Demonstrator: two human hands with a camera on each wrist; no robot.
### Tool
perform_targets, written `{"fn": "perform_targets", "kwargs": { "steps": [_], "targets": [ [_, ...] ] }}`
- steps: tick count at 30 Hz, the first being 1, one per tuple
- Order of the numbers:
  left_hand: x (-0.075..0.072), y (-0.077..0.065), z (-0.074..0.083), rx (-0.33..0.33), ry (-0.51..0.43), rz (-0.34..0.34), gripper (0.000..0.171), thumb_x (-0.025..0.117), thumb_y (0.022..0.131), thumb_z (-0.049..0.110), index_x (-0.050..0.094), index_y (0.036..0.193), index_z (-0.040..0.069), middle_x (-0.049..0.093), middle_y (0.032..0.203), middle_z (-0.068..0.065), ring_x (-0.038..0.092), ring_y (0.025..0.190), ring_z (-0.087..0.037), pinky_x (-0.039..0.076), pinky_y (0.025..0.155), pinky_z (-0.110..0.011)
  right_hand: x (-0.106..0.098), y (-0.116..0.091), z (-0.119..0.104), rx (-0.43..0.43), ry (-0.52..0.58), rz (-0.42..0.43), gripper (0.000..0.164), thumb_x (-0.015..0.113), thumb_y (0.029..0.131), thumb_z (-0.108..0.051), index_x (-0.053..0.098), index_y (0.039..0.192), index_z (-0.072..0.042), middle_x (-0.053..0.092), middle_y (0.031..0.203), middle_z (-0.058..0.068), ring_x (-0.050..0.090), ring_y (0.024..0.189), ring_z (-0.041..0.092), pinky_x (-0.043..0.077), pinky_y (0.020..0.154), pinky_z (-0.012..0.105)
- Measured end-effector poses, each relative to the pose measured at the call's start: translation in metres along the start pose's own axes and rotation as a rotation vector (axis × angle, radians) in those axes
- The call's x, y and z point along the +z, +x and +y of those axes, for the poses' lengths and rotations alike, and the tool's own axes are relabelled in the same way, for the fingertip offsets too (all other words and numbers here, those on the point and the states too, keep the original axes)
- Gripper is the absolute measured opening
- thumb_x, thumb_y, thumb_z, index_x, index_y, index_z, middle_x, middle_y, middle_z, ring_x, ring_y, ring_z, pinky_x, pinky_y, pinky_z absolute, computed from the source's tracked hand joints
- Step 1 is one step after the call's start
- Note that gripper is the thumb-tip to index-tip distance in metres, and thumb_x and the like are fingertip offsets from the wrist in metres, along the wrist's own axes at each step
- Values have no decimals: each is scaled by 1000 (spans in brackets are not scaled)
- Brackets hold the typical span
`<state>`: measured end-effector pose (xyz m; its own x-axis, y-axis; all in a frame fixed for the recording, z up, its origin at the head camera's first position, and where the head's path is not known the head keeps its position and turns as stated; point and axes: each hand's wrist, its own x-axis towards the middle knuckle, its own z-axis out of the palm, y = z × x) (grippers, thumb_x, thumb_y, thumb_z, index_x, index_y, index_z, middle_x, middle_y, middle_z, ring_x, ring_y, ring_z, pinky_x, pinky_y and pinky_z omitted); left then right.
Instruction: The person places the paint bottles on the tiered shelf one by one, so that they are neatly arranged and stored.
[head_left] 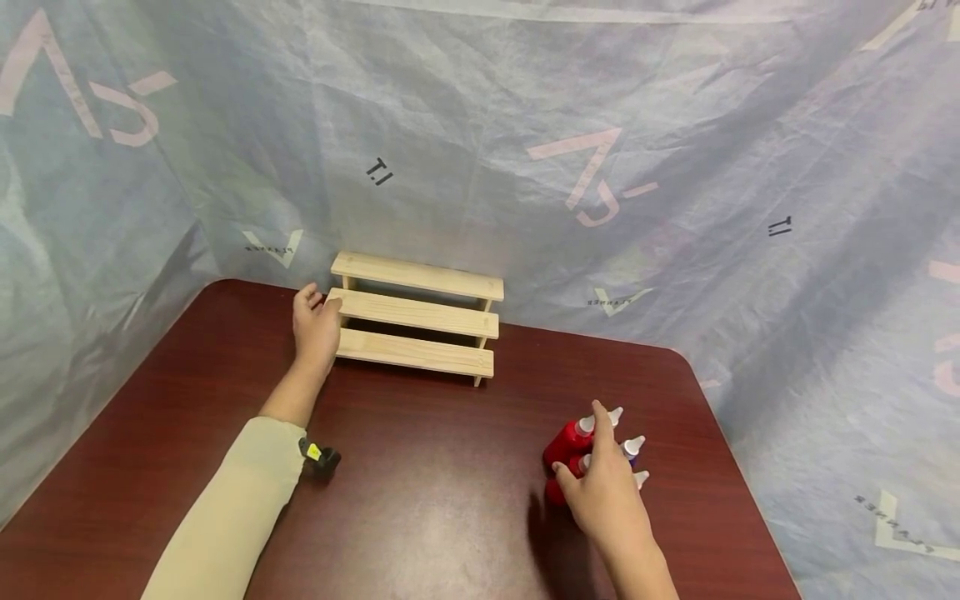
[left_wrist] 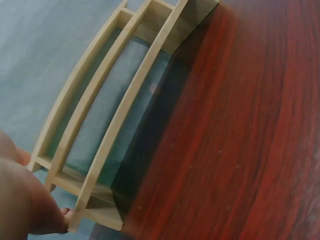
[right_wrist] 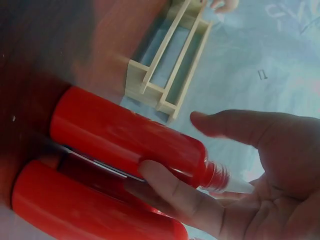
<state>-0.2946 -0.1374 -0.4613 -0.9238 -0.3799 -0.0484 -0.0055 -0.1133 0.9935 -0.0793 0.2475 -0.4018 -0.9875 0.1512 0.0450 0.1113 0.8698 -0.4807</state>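
A pale wooden three-tier shelf (head_left: pixel 412 312) stands at the back of the table. At its left end is my left hand (head_left: pixel 315 325), its fingers loosely bent and touching the plank ends; in the left wrist view that hand (left_wrist: pixel 25 195) is partly cut off. Over a group of squeeze bottles with white nozzle caps at the right, my right hand (head_left: pixel 607 492) is spread. In the right wrist view its fingers lie along one side of a red bottle (right_wrist: pixel 125 135), with the thumb apart from it. Another red bottle (right_wrist: pixel 85 210) lies beside that one in view. A blue-purple bottle (head_left: pixel 633 450) is mostly hidden.
The dark red-brown table (head_left: pixel 420 467) has rounded back corners. Grey-blue sheeting (head_left: pixel 465 150) with printed letters hangs behind the table and along its sides. A small black device (head_left: pixel 322 461) with a yellow-green mark sits at my left wrist.
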Motion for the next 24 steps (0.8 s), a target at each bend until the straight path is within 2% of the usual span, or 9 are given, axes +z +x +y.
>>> {"fn": "perform_targets", "kwargs": {
  "steps": [3, 6, 8, 12, 15, 17, 20, 22, 24],
  "targets": [
    [0, 2, -3, 24, -5, 5, 65, 48, 107, 18, 23, 166, 8, 25, 170, -20, 25, 159, -33, 28, 131, -46, 2, -2, 0, 10, -19, 12, 112, 81, 90, -15, 4, 170, -12, 63, 141, 35, 69, 119, 50, 46, 106, 75],
    [-1, 5, -4, 49, 19, 17, 62, 48, 107, 16, 27, 164, 6, 31, 167, -21, 32, 154, -33, 30, 128, -46, 3, -5, -2, 22, -22, 16, 117, 82, 91, -16, -5, 170, -12, 63, 136, 39, 71, 113, 53, 48, 103, 73],
    [-3, 8, -5, 54, 29, 27, 60, 48, 107, 17, 30, 163, 6, 35, 165, -20, 37, 150, -33, 34, 124, -46, 3, -8, -4, 15, -12, 22, 117, 82, 91, -16, -5, 170, -12, 64, 132, 41, 73, 107, 53, 53, 99, 70],
    [-3, 12, -9, 58, 63, 48, 54, 47, 107, 17, 38, 159, 6, 43, 159, -18, 45, 142, -32, 43, 113, -42, 5, -16, -8, -32, 24, 61, 99, 83, 91, -16, 16, 162, -3, 71, 118, 39, 76, 98, 47, 60, 91, 61],
    [-1, 13, -14, 75, 141, 55, 50, 46, 107, 19, 45, 156, 6, 49, 155, -18, 51, 129, -31, 44, 104, -39, 8, -21, -10, -66, 44, 103, 76, 84, 91, -18, 32, 144, 0, 75, 107, 32, 78, 94, 41, 62, 87, 56],
    [1, 14, -17, 87, 198, 50, 49, 44, 107, 21, 47, 154, 7, 51, 153, -18, 52, 120, -32, 44, 100, -40, 10, -21, -11, -81, 57, 128, 68, 85, 90, -20, 37, 134, -1, 76, 100, 27, 77, 88, 34, 62, 83, 51],
    [3, 15, -18, 89, 235, 14, 50, 41, 108, 25, 45, 156, 9, 48, 156, -18, 51, 121, -36, 43, 104, -46, 11, -17, -15, -69, 131, 107, 67, 88, 88, -23, 39, 131, -5, 75, 92, 15, 69, 73, 20, 58, 69, 36],
    [3, 17, -16, 78, 253, -14, 53, 39, 109, 26, 41, 159, 10, 42, 163, -17, 48, 134, -33, 41, 111, -47, 13, -13, -17, -52, 209, 74, 69, 90, 86, -25, 43, 133, -8, 74, 91, 9, 61, 68, 13, 53, 64, 29],
    [4, 20, -14, 73, 278, -36, 54, 36, 109, 25, 37, 161, 11, 42, 162, -19, 56, 119, -32, 46, 103, -46, 14, -9, -19, -33, 304, 38, 66, 91, 85, -26, 50, 134, -10, 75, 95, 7, 60, 68, 9, 52, 61, 23]
  ]
}}
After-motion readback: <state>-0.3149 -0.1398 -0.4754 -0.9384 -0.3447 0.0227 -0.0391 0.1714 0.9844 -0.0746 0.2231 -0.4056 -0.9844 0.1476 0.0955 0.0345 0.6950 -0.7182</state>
